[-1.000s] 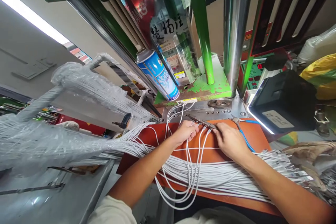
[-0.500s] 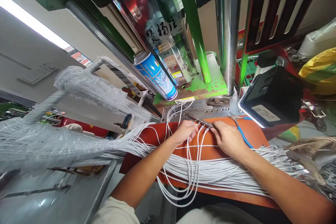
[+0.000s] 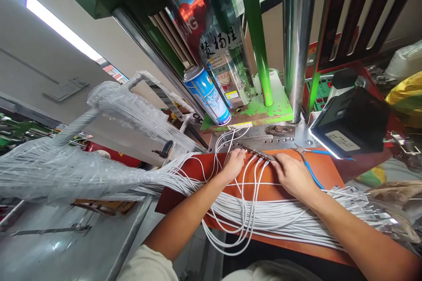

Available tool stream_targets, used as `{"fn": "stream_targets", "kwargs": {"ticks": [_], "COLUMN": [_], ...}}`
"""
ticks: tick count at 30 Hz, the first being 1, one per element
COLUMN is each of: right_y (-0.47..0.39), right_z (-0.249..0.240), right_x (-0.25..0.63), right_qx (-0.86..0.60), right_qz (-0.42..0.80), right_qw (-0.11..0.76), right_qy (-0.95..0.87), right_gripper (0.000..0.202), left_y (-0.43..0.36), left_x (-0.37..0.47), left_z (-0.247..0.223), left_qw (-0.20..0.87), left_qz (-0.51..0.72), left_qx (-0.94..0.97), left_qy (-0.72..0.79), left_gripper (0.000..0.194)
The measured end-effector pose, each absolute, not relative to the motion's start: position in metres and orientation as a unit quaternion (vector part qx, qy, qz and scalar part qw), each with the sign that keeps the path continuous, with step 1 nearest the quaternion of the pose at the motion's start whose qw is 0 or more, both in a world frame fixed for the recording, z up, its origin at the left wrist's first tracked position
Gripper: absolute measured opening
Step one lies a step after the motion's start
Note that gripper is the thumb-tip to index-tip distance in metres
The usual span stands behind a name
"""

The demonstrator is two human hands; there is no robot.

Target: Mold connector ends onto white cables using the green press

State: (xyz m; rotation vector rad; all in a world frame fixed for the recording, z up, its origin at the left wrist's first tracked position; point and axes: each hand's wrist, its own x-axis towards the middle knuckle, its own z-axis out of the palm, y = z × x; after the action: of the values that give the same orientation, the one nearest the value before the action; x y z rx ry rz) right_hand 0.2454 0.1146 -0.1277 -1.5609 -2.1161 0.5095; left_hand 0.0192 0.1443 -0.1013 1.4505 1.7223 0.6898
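A narrow metal bar [image 3: 260, 154] lies slantwise above the orange-brown mat, with several white cables [image 3: 255, 193] hanging in loops from their ends seated along it. My right hand [image 3: 292, 174] has its thumb and fingers closed on the bar's right end. My left hand [image 3: 234, 165] pinches at the bar's left part; a white cable seems to run out from under its fingers, and the fingertips are partly hidden. Beneath both forearms a thick bundle of white cables [image 3: 277, 215] stretches across the mat [image 3: 316, 167].
Blue-handled pliers [image 3: 310, 169] rest right of my right hand. Behind the mat stands a green press [image 3: 277, 109] with a blue spray can [image 3: 209, 96]. A black lamp-like box [image 3: 352, 123] is at right. Plastic-wrapped cables [image 3: 75, 173] hang on a rack at left.
The view has shifted, so the scene sits further right. My left fingers have closed in more at the bar's left end; my right hand keeps its hold on the bar.
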Motion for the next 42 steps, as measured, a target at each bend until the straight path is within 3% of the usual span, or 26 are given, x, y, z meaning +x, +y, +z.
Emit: {"fn": "stream_targets", "kwargs": {"ticks": [15, 20, 23, 27, 31, 42], "right_y": [0.116, 0.115, 0.111, 0.107, 0.107, 0.113], "right_z": [-0.124, -0.125, -0.123, -0.120, -0.120, -0.126], "right_x": [0.253, 0.250, 0.244, 0.241, 0.242, 0.247], "right_qx": [-0.456, -0.473, -0.510, -0.510, -0.489, -0.463], "right_qz": [0.215, 0.228, 0.215, 0.182, 0.155, 0.172], "right_qw": [0.248, 0.249, 0.241, 0.241, 0.276, 0.280], "right_qy": [-0.828, -0.814, -0.797, -0.805, -0.813, -0.823], "right_gripper": [0.030, 0.032, 0.032, 0.033, 0.032, 0.032], "left_y": [0.148, 0.143, 0.120, 0.085, 0.083, 0.091], "left_x": [0.027, 0.030, 0.042, 0.063, 0.070, 0.069], "left_z": [-0.103, -0.084, -0.069, -0.065, -0.078, -0.085], "left_qw": [0.315, 0.250, 0.160, 0.014, 0.040, 0.096], "left_qz": [0.201, 0.189, 0.188, 0.086, 0.010, 0.032], "left_qx": [0.622, 0.662, 0.723, 0.817, 0.814, 0.800], "left_qy": [0.688, 0.681, 0.646, 0.570, 0.580, 0.592], "left_gripper": [0.044, 0.032, 0.020, 0.024, 0.029, 0.027]}}
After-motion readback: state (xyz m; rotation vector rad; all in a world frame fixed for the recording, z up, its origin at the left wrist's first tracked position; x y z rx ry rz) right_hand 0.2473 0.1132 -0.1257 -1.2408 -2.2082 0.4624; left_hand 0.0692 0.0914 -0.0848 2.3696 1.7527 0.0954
